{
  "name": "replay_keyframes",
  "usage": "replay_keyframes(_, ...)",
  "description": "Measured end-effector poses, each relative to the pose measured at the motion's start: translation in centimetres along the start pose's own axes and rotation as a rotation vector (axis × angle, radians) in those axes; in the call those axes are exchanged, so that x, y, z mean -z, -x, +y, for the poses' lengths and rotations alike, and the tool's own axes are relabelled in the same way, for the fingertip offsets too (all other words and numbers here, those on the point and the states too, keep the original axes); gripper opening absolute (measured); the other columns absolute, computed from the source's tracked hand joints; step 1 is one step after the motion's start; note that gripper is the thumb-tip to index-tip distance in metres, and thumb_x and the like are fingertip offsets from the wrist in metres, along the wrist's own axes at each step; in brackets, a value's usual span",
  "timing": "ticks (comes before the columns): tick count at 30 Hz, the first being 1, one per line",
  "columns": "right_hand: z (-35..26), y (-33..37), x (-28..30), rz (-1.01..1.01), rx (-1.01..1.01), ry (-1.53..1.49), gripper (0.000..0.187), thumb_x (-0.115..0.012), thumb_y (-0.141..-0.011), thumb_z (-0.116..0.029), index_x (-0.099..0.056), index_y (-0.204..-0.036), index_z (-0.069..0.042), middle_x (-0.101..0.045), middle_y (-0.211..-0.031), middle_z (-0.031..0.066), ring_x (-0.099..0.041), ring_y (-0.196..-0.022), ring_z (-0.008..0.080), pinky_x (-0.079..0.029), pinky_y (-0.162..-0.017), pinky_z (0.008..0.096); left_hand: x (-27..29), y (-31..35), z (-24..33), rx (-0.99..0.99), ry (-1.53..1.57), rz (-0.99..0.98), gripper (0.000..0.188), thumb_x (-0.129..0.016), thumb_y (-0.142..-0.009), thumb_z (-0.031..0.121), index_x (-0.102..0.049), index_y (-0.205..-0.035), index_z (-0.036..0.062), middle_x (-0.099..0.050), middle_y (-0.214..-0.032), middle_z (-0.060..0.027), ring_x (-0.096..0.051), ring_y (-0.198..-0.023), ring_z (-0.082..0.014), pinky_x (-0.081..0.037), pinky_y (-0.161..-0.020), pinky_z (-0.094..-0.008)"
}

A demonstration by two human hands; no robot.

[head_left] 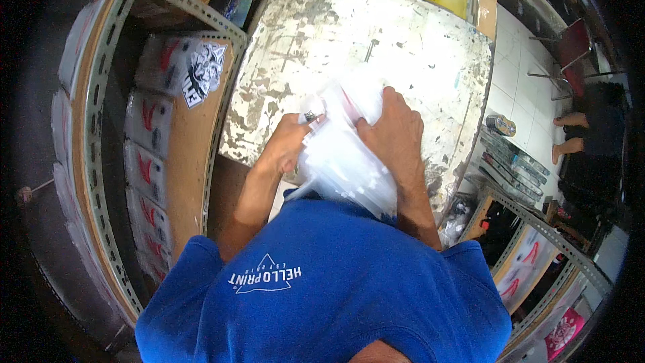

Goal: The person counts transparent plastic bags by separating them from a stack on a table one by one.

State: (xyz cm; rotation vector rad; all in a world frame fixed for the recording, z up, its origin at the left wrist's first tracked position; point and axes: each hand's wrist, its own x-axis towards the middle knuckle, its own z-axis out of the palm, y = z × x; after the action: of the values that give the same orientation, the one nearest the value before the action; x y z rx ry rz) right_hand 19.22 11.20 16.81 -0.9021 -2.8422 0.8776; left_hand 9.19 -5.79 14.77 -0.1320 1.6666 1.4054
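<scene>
Now both hands, left hand (285, 144) and right hand (396, 128), apparently grip the clear plastic bags (346, 161) with closed fingers.

We cannot tell what the blurred bundle of clear plastic bags (346, 154) holds, and it hides our hands' (393, 128) fingertips.
</scene>
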Motion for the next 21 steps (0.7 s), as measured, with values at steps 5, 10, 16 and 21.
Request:
replay_keyframes(5, 4.2, -1.5, -4.0, -0.249, -0.253, 0.025, 0.053, -0.072, -0.072, -0.034, -0.059, -0.104, 0.005, -0.066, -0.096, 0.0291, -0.065, -0.093, 0.0433, -0.051, -0.081, 0.0465, 1.9, -5.3, -3.5, 0.234, 0.001, -0.187, 0.043, -0.051, -0.096, 0.032, -0.060, -0.114, -0.0065, -0.069, -0.100, -0.0153, -0.068, -0.079, -0.0195, -0.057, -0.067, -0.0322)
replay_keyframes(10, 8.2, -3.1, -4.3, -0.278, -0.273, 0.027, 0.064, -0.073, -0.069, -0.036, -0.059, -0.113, 0.008, -0.066, -0.102, 0.0313, -0.065, -0.099, 0.0421, -0.052, -0.087, 0.0443, 5.1, -4.6, -3.0, 0.049, 0.533, -0.441, 0.060, -0.047, -0.098, 0.042, -0.046, -0.136, -0.0053, -0.057, -0.130, -0.0211, -0.060, -0.114, -0.0262, -0.049, -0.098, -0.0370)
replay_keyframes(16, 9.7, -2.6, -4.3, -0.174, -0.299, -0.083, 0.067, -0.078, -0.061, -0.031, -0.060, -0.114, 0.006, -0.068, -0.101, 0.0272, -0.067, -0.094, 0.0384, -0.053, -0.085, 0.0414, 7.8, -3.7, -7.6, 0.128, 0.157, -0.254, 0.052, -0.059, -0.093, 0.025, -0.048, -0.134, -0.0048, -0.060, -0.124, -0.0185, -0.061, -0.111, -0.0262, -0.051, -0.095, -0.0375)
replay_keyframes(21, 8.3, -2.3, -2.6, -0.245, -0.306, -0.221, 0.064, -0.081, -0.059, -0.028, -0.061, -0.110, 0.006, -0.068, -0.101, 0.0255, -0.067, -0.094, 0.0360, -0.052, -0.086, 0.0398, 6.4, -5.4, -7.3, -0.047, -0.162, -0.141, 0.045, -0.064, -0.083, -0.001, -0.054, -0.127, -0.0064, -0.066, -0.110, -0.0139, -0.067, -0.092, -0.0213, -0.056, -0.079, -0.0314)
